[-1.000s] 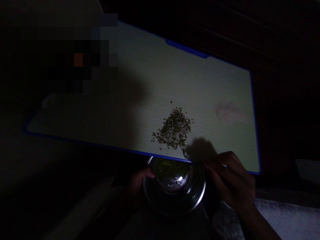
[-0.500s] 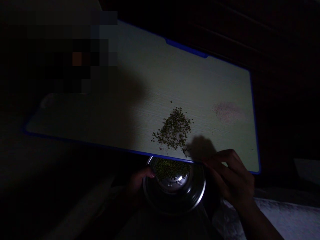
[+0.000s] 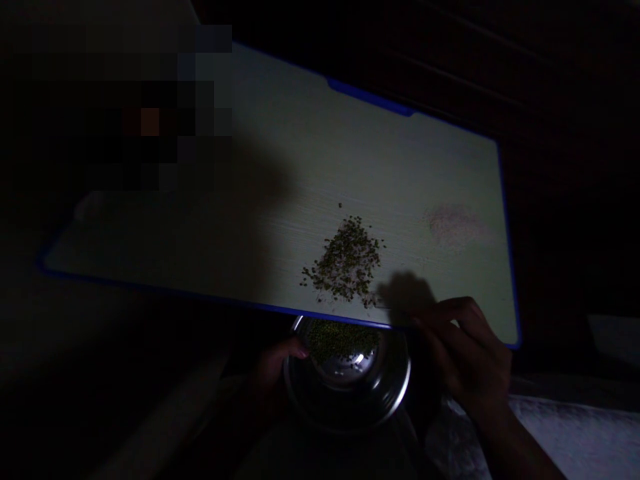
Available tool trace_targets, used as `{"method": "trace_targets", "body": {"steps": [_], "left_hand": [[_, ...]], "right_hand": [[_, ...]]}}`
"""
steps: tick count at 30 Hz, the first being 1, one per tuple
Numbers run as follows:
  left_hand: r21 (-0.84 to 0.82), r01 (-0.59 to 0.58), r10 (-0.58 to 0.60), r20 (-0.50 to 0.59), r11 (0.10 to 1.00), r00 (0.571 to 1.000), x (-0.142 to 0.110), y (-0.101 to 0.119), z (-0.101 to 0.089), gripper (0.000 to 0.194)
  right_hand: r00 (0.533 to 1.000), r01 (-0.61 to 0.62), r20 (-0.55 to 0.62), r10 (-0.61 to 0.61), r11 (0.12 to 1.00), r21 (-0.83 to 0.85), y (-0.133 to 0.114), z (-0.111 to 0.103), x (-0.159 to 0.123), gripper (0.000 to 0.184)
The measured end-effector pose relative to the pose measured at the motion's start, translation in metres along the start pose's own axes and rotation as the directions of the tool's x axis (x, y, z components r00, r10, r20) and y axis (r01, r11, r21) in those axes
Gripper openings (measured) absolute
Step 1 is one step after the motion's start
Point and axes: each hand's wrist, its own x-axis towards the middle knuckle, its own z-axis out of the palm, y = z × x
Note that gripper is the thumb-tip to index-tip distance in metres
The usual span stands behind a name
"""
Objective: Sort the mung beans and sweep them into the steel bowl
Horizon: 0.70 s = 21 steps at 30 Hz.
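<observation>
My left hand (image 3: 280,363) grips the left side of a shiny steel bowl (image 3: 395,393), its thumb over the rim. Small green beans (image 3: 333,340), which look like mung beans, lie in the bowl's far part. Just beyond, the near edge of a pale chopping board (image 3: 320,153) with a blue border overhangs the bowl. On it, close to that edge, spreads a loose heap of the same beans (image 3: 350,257). My right hand (image 3: 465,353) is at the board's edge, right of the heap, thumb and fingers pinched together. Whatever is between them is too dark to make out.
A patch of pale pinkish powder (image 3: 455,223) lies on the board's right side. The upper left is pixelated. A whitish quilted cloth (image 3: 575,433) shows at the lower right. Light is very dim, and dark surfaces surround the board.
My right fingertips have shifted very slightly to the right along the board's edge. A few beans at the heap's near tip have moved a little. The left hand still holds the bowl.
</observation>
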Motion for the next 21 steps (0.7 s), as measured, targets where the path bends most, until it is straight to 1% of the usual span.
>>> {"method": "trace_targets", "body": {"steps": [2, 4, 6, 8, 10, 12, 15, 17, 21], "left_hand": [[-0.047, 0.057, -0.055, 0.059, 0.997, 0.997, 0.000, 0.000, 0.000, 0.024], [-0.052, 0.112, -0.110, 0.046, 0.992, 0.993, 0.001, 0.000, 0.000, 0.024], [-0.015, 0.095, -0.095, -0.002, 0.995, 0.995, 0.002, 0.000, 0.000, 0.018], [0.035, 0.027, -0.027, 0.007, 0.999, 1.000, 0.003, -0.001, -0.001, 0.015], [0.013, 0.047, -0.046, -0.042, 0.999, 0.998, 0.002, -0.001, -0.002, 0.017], [-0.014, 0.058, -0.058, -0.031, 0.998, 0.998, 0.001, 0.000, -0.001, 0.018], [0.024, 0.085, -0.083, -0.074, 0.996, 0.994, -0.001, 0.002, 0.000, 0.014], [0.032, 0.091, -0.087, -0.095, 0.995, 0.992, -0.001, 0.001, 0.000, 0.015], [-0.041, 0.083, -0.082, 0.011, 0.996, 0.997, 0.001, 0.000, -0.002, 0.024]], "right_hand": [[0.999, -0.036, -0.034, 0.035, 0.999, -0.036, 0.003, 0.000, 0.001, 0.041], [0.996, -0.060, -0.069, 0.056, 0.996, -0.063, 0.004, 0.000, 0.002, 0.040], [0.994, -0.074, -0.087, 0.067, 0.994, -0.075, 0.005, 0.000, 0.004, 0.039], [0.994, -0.072, -0.087, 0.066, 0.995, -0.075, 0.004, 0.001, 0.008, 0.038], [0.996, -0.055, -0.075, 0.050, 0.996, -0.074, 0.004, 0.002, 0.012, 0.038], [0.998, -0.030, -0.056, 0.026, 0.997, -0.068, 0.005, 0.003, 0.015, 0.039], [1.000, 0.007, -0.016, -0.008, 0.999, -0.042, 0.006, 0.000, 0.016, 0.038], [1.000, 0.020, 0.000, -0.020, 0.999, -0.027, 0.006, -0.003, 0.013, 0.036], [1.000, 0.019, 0.000, -0.019, 1.000, -0.022, 0.003, -0.007, 0.010, 0.037]]}}
